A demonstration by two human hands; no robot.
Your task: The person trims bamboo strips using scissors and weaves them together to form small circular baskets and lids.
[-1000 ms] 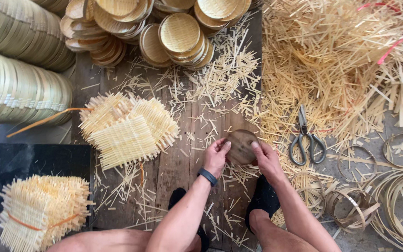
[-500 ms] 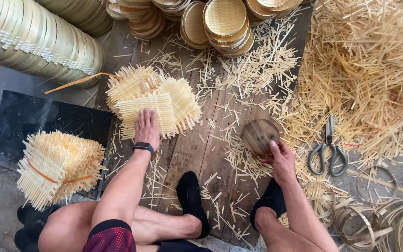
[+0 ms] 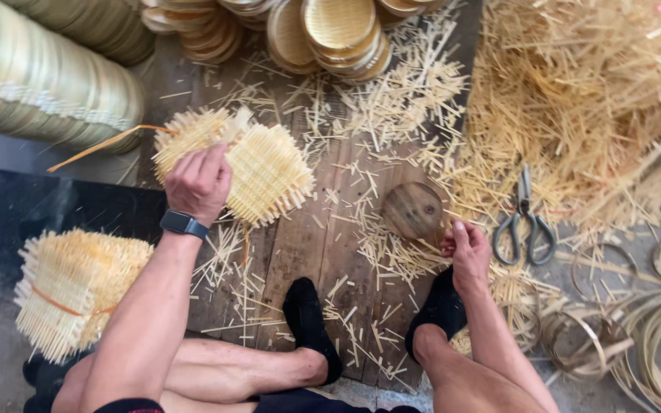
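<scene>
Head view: your left hand (image 3: 199,182) closes on the near-left edge of the top woven mat (image 3: 258,170), on a stack at the plank's far left. Your right hand (image 3: 468,256), fingers loosely curled and empty, rests just right of the round wooden block (image 3: 412,210), well apart from the mat.

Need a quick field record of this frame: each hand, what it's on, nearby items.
left hand: grips the top woven square mat of a loose pile
right hand: fingers curled, beside the round wooden disc; contact unclear
scissors: lie flat, right of the disc
tied mat bundle: lower left, bound by an orange strip
round woven lids: stacked at top
floor boards: strewn with bamboo offcuts
feet: dark socks, on the boards
</scene>
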